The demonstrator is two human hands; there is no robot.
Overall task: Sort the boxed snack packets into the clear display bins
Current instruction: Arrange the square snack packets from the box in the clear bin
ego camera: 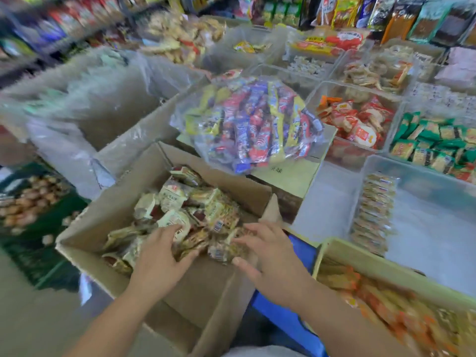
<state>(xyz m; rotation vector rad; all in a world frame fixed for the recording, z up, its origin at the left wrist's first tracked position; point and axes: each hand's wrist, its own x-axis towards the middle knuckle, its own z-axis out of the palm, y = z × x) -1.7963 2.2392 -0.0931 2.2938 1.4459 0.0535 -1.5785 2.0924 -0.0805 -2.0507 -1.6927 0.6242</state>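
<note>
My left hand (159, 256) and right hand (268, 256) lay spread on the packets (195, 210) heaped between them, apparently gripping none. The bin (438, 228) sat rightward, nearer the right.

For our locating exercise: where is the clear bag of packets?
Head view, centre: the clear bag lies on a carton behind the open box, left of the red packets.

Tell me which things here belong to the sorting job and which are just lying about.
In the job: cardboard box, its beige snack packets, left hand, right hand, clear bin with one packet row.
Lying about: clear bag of mixed packets, box of orange packets, plastic-lined box.
</note>
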